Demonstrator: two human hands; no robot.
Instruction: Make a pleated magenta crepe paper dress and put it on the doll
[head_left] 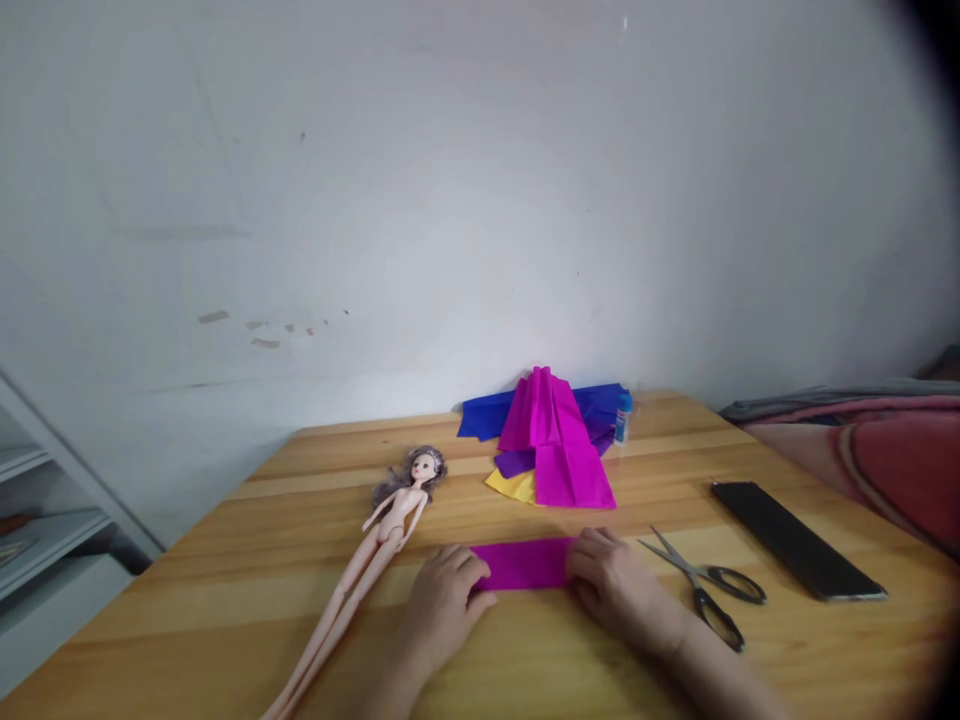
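A small magenta paper strip (523,563) lies flat on the wooden table (247,600) near its front. My left hand (442,605) rests on the strip's left end, fingers curled over the edge. My right hand (615,585) presses on its right end. Both hands touch the paper against the tabletop. An unclothed doll (375,545) with grey-brown hair lies on its back to the left of my left hand, head pointing away from me.
A pile of magenta, blue, purple and yellow paper sheets (551,435) lies at the back by the wall, with a small glue bottle (623,415) beside it. Scissors (709,585) and a black phone (795,540) lie to the right. A shelf (45,500) stands left, bedding (870,450) right.
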